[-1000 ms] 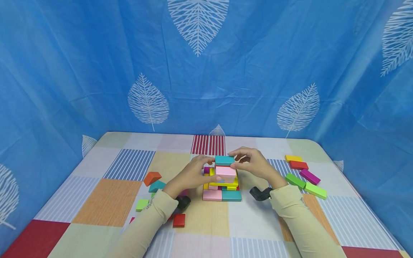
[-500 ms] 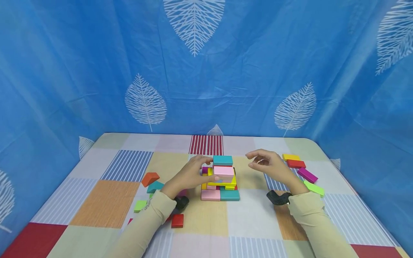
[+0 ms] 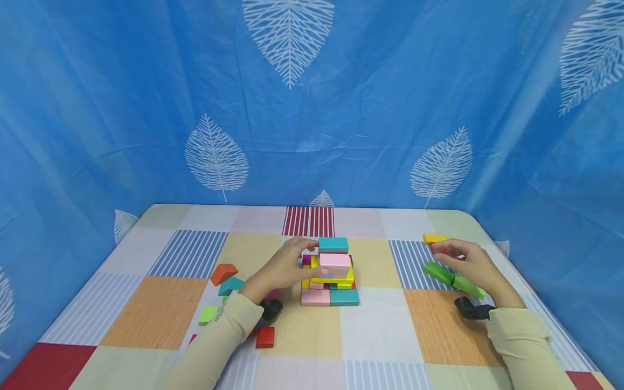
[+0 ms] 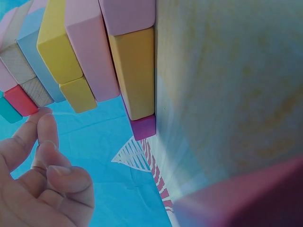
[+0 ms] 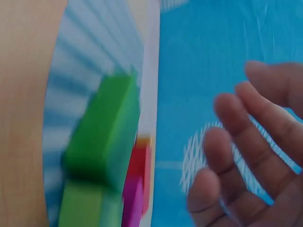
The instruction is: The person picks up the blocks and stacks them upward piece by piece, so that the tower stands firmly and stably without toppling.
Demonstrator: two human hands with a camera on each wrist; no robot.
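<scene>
A stack of coloured wooden blocks [image 3: 344, 279] stands mid-table, with a teal block [image 3: 333, 244] on top and a pink block [image 3: 335, 260] at the front. My left hand [image 3: 281, 266] is at the stack's left side. Its fingertips touch the end of a red block [image 4: 22, 98] just under the teal one, and the thumb lies by the pink block's front. Over the blocks at the right, my right hand [image 3: 473, 266] hovers with bent, spread fingers and nothing in them. Below it are a green block [image 3: 438, 273], a light green block [image 3: 468, 286] and a yellow block [image 3: 434, 239].
Loose blocks lie by my left forearm: an orange one [image 3: 223, 274], a teal one [image 3: 231, 286], a light green one [image 3: 208, 314] and a red one [image 3: 265, 337]. Magenta [image 5: 133, 201] and red [image 5: 138, 163] blocks sit beyond the green ones. A blue curtain [image 3: 312, 108] hangs behind.
My right hand has left the top of the stack and moved right, over the loose blocks there. My left hand has stayed against the stack.
</scene>
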